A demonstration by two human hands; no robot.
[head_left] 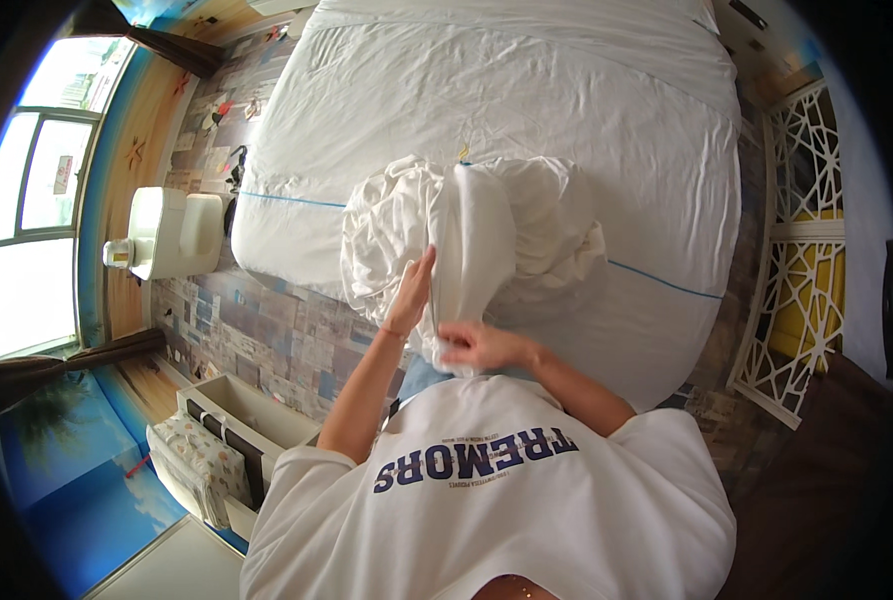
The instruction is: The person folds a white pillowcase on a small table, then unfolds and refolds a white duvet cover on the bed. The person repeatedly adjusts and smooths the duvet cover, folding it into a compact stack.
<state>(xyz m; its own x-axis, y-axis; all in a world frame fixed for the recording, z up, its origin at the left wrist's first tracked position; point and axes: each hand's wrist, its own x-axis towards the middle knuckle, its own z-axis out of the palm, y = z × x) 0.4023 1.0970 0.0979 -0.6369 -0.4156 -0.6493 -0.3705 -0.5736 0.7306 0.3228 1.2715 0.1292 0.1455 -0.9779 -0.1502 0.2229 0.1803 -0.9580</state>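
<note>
A bunched white bedsheet or cover [394, 217] lies in a heap on the near part of the bed, with a smooth folded panel [476, 232] down its middle. My left hand [414, 292] rests with straight fingers against the left side of that panel; its thumb is hidden. Close to my body, my right hand [484, 345] is at the lower end of the cloth, its fingers curled and blurred by motion. Whether either hand pinches the fabric cannot be made out. A small yellow and blue cord or tag [463, 154] sticks out at the heap's far edge.
The heap lies on a mattress in a white sheet [551, 97], crossed by a blue line [664, 279]. To the left are a white bin-like container [176, 232], windows [41, 180] and an open storage box [247, 405]. A white lattice screen [803, 247] stands at right.
</note>
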